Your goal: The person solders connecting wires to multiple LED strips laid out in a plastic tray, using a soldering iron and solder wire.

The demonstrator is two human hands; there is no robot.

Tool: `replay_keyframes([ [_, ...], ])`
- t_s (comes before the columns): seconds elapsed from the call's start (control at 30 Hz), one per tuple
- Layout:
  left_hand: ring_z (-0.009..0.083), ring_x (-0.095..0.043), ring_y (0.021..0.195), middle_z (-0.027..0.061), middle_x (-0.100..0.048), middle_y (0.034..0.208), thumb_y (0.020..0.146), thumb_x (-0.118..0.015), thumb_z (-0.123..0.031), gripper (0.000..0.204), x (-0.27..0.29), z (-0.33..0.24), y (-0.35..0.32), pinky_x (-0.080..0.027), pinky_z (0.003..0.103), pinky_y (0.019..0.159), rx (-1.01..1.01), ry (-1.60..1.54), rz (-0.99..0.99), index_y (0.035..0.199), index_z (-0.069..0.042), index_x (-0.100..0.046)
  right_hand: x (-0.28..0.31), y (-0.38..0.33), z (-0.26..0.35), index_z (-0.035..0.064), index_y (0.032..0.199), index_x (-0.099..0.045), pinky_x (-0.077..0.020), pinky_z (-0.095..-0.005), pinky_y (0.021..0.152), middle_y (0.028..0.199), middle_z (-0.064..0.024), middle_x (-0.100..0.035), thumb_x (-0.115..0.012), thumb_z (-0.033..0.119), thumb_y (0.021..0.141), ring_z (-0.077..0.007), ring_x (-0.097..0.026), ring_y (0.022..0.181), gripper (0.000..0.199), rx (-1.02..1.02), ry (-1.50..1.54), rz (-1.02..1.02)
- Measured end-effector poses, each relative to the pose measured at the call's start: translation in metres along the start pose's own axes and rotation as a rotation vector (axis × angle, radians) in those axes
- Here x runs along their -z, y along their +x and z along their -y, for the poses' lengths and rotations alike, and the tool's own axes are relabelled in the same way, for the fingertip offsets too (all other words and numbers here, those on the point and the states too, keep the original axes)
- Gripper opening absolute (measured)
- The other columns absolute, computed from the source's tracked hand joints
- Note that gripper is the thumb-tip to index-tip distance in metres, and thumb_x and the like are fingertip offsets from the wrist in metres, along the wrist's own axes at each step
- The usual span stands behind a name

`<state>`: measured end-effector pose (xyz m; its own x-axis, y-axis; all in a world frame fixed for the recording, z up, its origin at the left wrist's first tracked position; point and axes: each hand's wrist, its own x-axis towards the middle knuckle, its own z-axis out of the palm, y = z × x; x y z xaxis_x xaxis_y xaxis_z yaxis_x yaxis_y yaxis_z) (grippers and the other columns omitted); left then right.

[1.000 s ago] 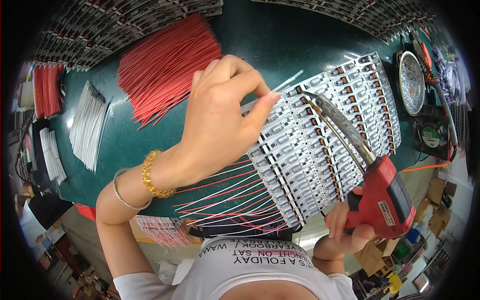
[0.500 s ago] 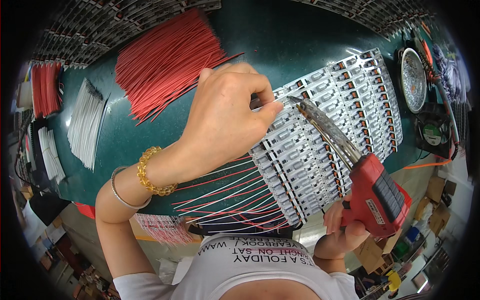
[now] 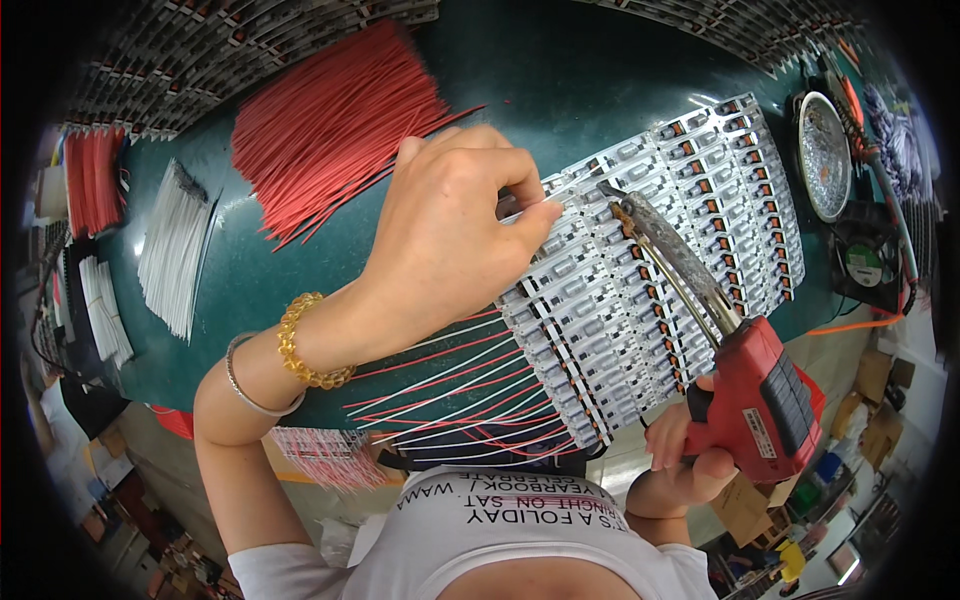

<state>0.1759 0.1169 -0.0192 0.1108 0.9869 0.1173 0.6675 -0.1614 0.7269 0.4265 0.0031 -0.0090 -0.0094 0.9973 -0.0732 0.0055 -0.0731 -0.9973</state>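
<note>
My left hand (image 3: 455, 220) is pinched at the upper left corner of a panel of small white circuit boards (image 3: 655, 265). What its fingertips hold is hidden. In my right hand (image 3: 690, 448) is a red soldering gun (image 3: 757, 395), gripped by its handle. Its long metal tip slants up and left over the panel, ending just right of my left fingertips; whether it touches a board I cannot tell. Red and white wires (image 3: 455, 385) stick out from the panel's left edge, below my left wrist.
A pile of red wires (image 3: 335, 120) lies beyond my left hand, with white wire bundles (image 3: 172, 245) to its left. At the far right are a round metal dish (image 3: 825, 155) and a small black fan (image 3: 865, 262). More board panels (image 3: 190, 60) line the back.
The soldering gun has drawn back slightly to the right and down, its tip now farther from my left fingertips. My left hand has barely moved.
</note>
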Motion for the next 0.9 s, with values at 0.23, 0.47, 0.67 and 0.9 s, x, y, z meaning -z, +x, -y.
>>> replay_keyframes([
  [0.23, 0.0157, -0.056, 0.066, 0.0057, -0.061, 0.074, 0.072, -0.071, -0.005, 0.007, 0.010, -0.005, 0.005, -0.042, 0.027, 0.061, -0.250, 0.002, -0.210, 0.072, 0.000, -0.065, -0.003, -0.003, 0.004, -0.0114, 0.122, -0.034, -0.0355, -0.0234, 0.037, 0.044, 0.0019, -0.041, -0.055, 0.062, 0.081, -0.0101, -0.040, 0.034, 0.086, -0.040, 0.094, -0.065],
  [0.47, 0.0114, -0.046, 0.061, 0.0015, -0.060, 0.064, 0.074, -0.072, -0.008, 0.010, 0.017, -0.014, -0.017, -0.037, 0.025, 0.063, 0.093, -0.148, 0.092, 0.071, -0.004, -0.064, 0.002, -0.010, 0.005, -0.0102, 0.122, -0.035, -0.0345, -0.0230, 0.037, 0.044, 0.0023, -0.040, -0.055, 0.066, 0.078, -0.0092, -0.039, 0.034, 0.090, -0.078, 0.149, -0.091],
  [0.67, 0.0099, -0.043, 0.061, -0.0011, -0.056, 0.061, 0.074, -0.073, -0.009, 0.013, 0.009, -0.012, -0.022, -0.036, 0.024, 0.060, 0.073, -0.080, 0.066, 0.069, -0.004, -0.062, -0.006, -0.014, 0.004, -0.0102, 0.120, -0.037, -0.0359, -0.0229, 0.040, 0.046, 0.0028, -0.042, -0.057, 0.070, 0.074, -0.0095, -0.040, 0.036, 0.094, -0.092, 0.008, -0.100],
  [0.9, 0.0090, -0.042, 0.060, -0.0017, -0.054, 0.059, 0.073, -0.073, -0.008, 0.012, 0.007, -0.011, -0.021, -0.035, 0.024, 0.058, 0.049, -0.075, 0.049, 0.068, -0.004, -0.062, -0.004, -0.011, 0.006, -0.0096, 0.118, -0.039, -0.0369, -0.0239, 0.040, 0.048, 0.0009, -0.044, -0.059, 0.066, 0.075, -0.0103, -0.041, 0.037, 0.089, -0.141, 0.013, -0.047],
])
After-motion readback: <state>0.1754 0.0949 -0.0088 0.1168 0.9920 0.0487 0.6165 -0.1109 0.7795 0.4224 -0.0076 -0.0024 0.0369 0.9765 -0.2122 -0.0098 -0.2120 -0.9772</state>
